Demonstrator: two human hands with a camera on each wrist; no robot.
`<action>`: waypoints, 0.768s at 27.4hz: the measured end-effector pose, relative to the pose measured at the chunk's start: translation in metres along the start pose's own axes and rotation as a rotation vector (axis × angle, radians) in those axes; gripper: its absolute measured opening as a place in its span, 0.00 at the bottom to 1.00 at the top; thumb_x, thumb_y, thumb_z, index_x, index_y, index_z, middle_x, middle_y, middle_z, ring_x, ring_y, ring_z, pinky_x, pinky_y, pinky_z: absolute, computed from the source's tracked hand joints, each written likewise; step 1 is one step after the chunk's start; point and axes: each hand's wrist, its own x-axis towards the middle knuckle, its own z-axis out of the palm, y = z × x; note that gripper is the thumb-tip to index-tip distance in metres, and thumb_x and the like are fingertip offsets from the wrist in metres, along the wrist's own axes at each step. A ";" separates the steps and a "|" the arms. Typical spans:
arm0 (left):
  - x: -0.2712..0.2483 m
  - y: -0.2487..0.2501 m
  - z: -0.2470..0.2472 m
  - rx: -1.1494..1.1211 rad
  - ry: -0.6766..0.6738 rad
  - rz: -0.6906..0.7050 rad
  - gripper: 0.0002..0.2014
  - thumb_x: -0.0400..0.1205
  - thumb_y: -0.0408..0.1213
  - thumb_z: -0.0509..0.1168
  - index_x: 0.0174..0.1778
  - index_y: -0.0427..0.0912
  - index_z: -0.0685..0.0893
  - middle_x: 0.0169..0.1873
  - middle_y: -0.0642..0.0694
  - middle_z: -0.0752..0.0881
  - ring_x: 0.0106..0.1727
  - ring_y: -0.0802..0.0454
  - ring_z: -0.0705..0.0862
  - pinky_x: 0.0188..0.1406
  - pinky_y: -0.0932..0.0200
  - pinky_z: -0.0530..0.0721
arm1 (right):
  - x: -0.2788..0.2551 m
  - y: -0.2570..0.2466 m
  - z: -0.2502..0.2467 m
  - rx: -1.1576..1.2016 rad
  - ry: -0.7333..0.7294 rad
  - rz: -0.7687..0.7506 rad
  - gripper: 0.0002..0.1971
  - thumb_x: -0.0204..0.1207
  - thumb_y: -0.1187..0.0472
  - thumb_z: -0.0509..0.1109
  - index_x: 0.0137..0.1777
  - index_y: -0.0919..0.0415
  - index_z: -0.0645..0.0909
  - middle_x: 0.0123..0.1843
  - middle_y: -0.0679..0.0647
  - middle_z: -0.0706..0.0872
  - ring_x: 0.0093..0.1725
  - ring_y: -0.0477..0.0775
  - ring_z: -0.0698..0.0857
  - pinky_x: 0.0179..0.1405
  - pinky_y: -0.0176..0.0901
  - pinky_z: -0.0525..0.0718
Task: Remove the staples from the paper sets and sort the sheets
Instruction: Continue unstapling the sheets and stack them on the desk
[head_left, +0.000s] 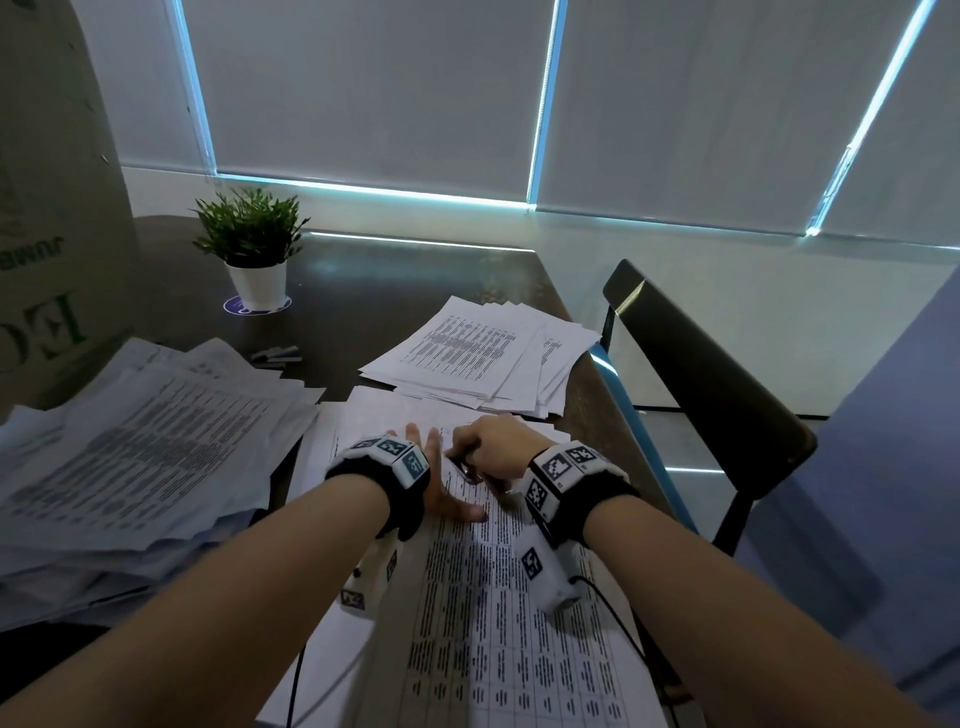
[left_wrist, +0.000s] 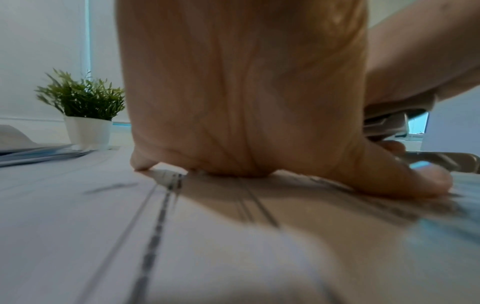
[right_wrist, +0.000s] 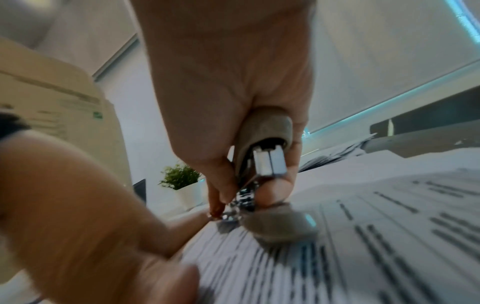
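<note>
While my left hand (head_left: 439, 486) lies flat, fingers spread, on the paper set (head_left: 498, 613) at lower centre, my right hand (head_left: 493, 449) grips the staple remover (right_wrist: 262, 164), its tip at the sheet's top.

Drawn blinds (head_left: 374, 88), dark chair (head_left: 711, 374), potted plant (head_left: 249, 244)

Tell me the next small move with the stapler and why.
Probably lever the stapler gently up to lift the staple: the right hand grips it with its metal tip down on the paper set, which the left hand presses flat beside it.
</note>
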 end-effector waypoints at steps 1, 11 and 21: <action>0.001 0.000 -0.001 0.002 -0.006 0.003 0.69 0.56 0.84 0.59 0.82 0.49 0.31 0.83 0.39 0.35 0.83 0.32 0.43 0.79 0.33 0.51 | 0.001 0.004 -0.003 0.058 -0.012 0.003 0.14 0.82 0.64 0.65 0.61 0.54 0.88 0.58 0.52 0.89 0.58 0.53 0.85 0.60 0.46 0.83; 0.005 0.002 -0.001 -0.004 0.005 -0.009 0.73 0.49 0.86 0.59 0.82 0.51 0.33 0.83 0.39 0.37 0.83 0.32 0.46 0.78 0.32 0.53 | 0.010 0.040 -0.002 0.865 -0.027 0.160 0.18 0.84 0.74 0.60 0.70 0.65 0.82 0.53 0.54 0.87 0.46 0.49 0.84 0.49 0.38 0.84; -0.015 0.008 -0.009 -0.074 0.028 0.009 0.68 0.43 0.88 0.57 0.73 0.43 0.70 0.73 0.38 0.68 0.72 0.36 0.68 0.69 0.36 0.71 | -0.020 0.059 -0.013 -0.013 0.081 0.369 0.16 0.86 0.57 0.62 0.63 0.65 0.86 0.62 0.59 0.88 0.58 0.59 0.87 0.62 0.48 0.84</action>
